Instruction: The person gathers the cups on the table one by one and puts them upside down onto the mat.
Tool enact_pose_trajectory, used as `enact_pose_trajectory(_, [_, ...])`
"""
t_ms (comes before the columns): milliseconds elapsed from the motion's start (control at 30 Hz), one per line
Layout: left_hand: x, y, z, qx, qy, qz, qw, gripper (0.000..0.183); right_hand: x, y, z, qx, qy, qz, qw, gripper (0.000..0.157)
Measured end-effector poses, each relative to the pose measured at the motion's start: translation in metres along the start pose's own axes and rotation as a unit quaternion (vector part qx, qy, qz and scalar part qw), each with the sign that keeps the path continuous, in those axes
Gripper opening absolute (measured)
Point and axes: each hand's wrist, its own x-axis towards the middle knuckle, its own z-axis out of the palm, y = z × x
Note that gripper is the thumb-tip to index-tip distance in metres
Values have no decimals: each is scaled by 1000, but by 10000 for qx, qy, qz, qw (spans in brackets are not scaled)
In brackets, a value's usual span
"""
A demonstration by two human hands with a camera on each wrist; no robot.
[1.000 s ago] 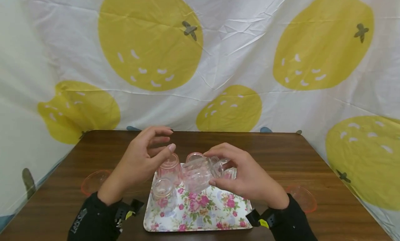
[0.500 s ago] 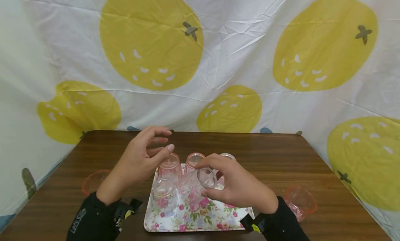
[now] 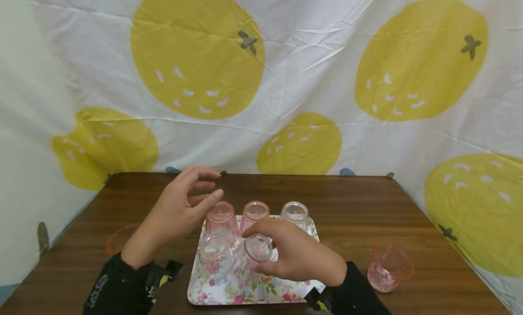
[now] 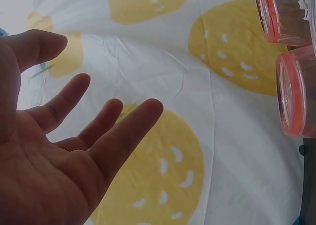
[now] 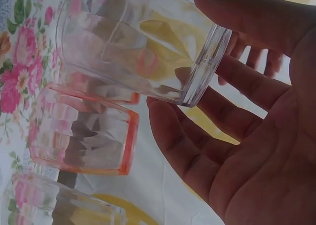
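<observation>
My right hand (image 3: 300, 251) holds a clear drinking glass (image 3: 258, 248) upside down over the front middle of a flowered tray (image 3: 229, 292), thumb and fingers about its base. In the right wrist view the glass's rim end lies close to the tray's surface. Above the tray's left side hovers my left hand (image 3: 173, 213), fingers loosely spread, holding nothing. Another clear glass (image 3: 213, 248) stands inverted at the front left of the tray. Behind them are two inverted pink glasses (image 3: 221, 219) and, at the back right, an inverted clear glass (image 3: 294, 213).
On the brown wooden table (image 3: 347, 215), a pink glass (image 3: 389, 269) stands mouth up to the right of the tray. A second pink glass (image 3: 121, 239) is at the left, partly hidden by my left forearm. A lemon-print cloth (image 3: 302, 79) hangs behind the table.
My right hand has brought the clear glass left and toward me, turning it from tilted to upside down at the tray's front middle. The left hand has barely moved.
</observation>
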Motion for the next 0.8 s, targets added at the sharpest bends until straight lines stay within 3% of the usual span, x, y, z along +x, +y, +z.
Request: enact_pose_trajectory(800, [2, -4, 0, 200, -119, 54, 9997, 32, 7, 5, 18, -435, -298, -2, 9986, 52])
